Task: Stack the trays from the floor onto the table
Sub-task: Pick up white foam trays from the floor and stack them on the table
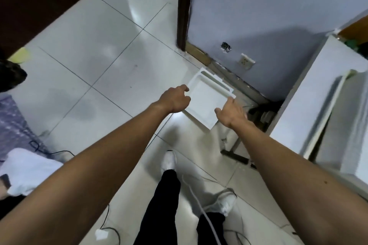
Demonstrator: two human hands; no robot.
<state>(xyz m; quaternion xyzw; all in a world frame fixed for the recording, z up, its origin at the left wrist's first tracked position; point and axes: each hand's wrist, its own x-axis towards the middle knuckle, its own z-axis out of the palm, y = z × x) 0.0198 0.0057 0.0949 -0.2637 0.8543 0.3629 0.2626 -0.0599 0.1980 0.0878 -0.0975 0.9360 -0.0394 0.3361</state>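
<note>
Two bare forearms run from my lower frame corners toward centre, above black trouser legs and white sneakers (169,162) at 6 o'clock on the pale tiled floor (85,49). A white cable (196,197) trails between the feet. Further out, my left hand (175,98) hangs open with fingers curled at the tray's 9 o'clock edge; whether it touches, I cannot tell. My right hand (231,113) is spread open at the 4 o'clock edge, holding nothing. Between them the white tray (207,101) lies flat on the floor near the wall base. At 3 o'clock stands the white table (310,93). Beyond, at 1 o'clock, a wall socket (247,61) sits on the grey wall.
</note>
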